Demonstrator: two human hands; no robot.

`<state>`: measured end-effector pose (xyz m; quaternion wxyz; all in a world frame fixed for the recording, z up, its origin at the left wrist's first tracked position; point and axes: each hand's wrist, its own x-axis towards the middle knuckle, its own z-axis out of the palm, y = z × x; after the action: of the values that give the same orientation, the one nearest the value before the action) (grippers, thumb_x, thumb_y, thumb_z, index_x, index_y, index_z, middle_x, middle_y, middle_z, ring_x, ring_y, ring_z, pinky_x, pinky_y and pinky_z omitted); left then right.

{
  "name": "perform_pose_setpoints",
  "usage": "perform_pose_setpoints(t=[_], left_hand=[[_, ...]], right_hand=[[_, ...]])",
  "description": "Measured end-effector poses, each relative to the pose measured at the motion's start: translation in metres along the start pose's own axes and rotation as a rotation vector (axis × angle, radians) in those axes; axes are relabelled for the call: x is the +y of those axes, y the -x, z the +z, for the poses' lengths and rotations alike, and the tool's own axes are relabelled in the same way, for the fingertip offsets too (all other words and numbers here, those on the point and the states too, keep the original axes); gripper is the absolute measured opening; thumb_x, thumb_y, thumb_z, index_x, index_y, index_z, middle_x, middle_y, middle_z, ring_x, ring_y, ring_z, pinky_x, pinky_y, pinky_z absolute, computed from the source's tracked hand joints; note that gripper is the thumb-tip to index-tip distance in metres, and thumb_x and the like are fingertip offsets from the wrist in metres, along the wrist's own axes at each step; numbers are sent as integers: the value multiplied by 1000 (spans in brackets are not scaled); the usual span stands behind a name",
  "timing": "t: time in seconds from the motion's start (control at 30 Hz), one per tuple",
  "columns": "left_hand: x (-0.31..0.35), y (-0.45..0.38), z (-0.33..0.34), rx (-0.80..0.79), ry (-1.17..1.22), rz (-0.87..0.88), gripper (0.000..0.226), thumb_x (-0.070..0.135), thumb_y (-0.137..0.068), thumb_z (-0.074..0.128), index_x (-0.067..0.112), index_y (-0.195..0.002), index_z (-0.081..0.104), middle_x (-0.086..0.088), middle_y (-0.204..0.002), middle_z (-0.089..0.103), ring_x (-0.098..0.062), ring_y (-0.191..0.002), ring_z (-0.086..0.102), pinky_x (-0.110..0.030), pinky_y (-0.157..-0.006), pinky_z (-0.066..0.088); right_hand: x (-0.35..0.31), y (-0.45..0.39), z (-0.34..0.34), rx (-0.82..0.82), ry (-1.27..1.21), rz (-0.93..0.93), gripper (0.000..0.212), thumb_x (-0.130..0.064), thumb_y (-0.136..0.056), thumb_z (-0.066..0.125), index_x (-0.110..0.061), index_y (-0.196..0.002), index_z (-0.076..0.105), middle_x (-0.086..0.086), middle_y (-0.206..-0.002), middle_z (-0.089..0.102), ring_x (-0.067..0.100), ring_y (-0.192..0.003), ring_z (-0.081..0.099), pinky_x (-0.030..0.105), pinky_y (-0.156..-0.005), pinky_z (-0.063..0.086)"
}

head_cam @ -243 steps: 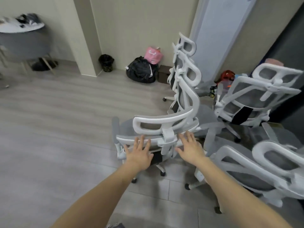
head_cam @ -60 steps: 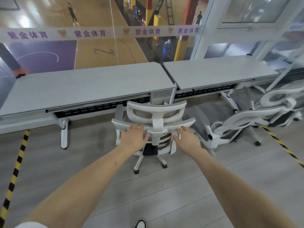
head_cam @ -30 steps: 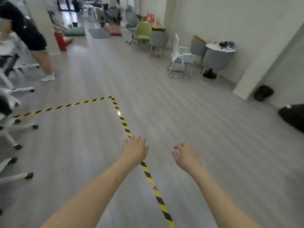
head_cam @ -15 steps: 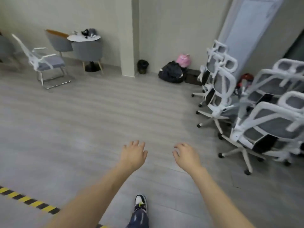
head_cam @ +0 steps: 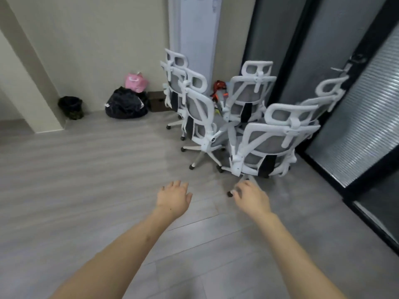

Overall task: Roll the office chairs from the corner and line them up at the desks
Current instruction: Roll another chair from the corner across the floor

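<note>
Several white-framed office chairs with grey mesh stand bunched in the room's corner. The nearest chair (head_cam: pixel 272 143) has its back turned to me, just beyond my right hand. A second chair (head_cam: pixel 199 117) stands side-on to its left, and others (head_cam: pixel 250 91) are packed behind. My left hand (head_cam: pixel 173 198) and my right hand (head_cam: pixel 251 196) are stretched out in front of me over the floor, fingers relaxed, holding nothing. Neither hand touches a chair. No desk is in view.
A black bag (head_cam: pixel 126 103), a pink bag (head_cam: pixel 136 80) and a brown box (head_cam: pixel 156 101) lie by the back wall, with a small black bin (head_cam: pixel 71 106) beside a pillar. Dark glass panels (head_cam: pixel 349 87) run along the right. Grey floor stretches to the left.
I have turned away from the desks, where my hands rested on a chair's back, and come nearer the corner. The chairs now look larger and closer. Both hands are empty.
</note>
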<state>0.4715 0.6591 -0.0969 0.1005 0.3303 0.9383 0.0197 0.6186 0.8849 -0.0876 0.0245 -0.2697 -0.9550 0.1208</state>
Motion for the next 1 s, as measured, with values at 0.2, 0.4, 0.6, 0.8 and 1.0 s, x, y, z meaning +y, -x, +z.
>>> perform_pose_setpoints(t=[0.2,0.4,0.6,0.8,1.0], left_hand=[[83,-117,-20,3,-45,198,45,48,-106,38,22,-142,47,-6,-140,52,-30,-132,49,-46,-102,42],[175,-227,-25,41,-39,295,48,48,-106,37,23,-146,46,-4,-142,51,-28,-135,46,-48,-104,42],[275,-350,-32,34,-61,246,47,48,-106,36,23,-144,47,-5,-138,54,-29,-129,49,-50,-103,42],[362,-454,-32,-10,-51,188,48,49,-106,35,22,-144,45,-7,-141,53,-30,-132,49,-52,-106,36],[409,-540,-27,-178,-108,145,72,65,-103,25,34,-165,8,-7,-174,2,-33,-159,0,-70,-120,4]], right_hand=[[86,-60,-13,88,-41,159,32,-39,-100,54,-23,-122,71,0,-125,63,28,-112,60,38,-87,48],[185,-145,-21,141,-74,226,30,-38,-100,56,-21,-117,73,2,-120,64,29,-110,61,41,-85,52],[293,-266,-36,95,-76,205,33,-39,-101,54,-22,-123,70,0,-128,64,27,-117,59,40,-88,53],[387,-373,-59,28,-54,170,36,-39,-101,52,-23,-131,66,1,-135,59,27,-122,55,40,-93,50],[455,-465,-67,-127,-40,165,62,-51,-103,47,-28,-159,35,7,-171,18,30,-156,19,51,-118,36]])
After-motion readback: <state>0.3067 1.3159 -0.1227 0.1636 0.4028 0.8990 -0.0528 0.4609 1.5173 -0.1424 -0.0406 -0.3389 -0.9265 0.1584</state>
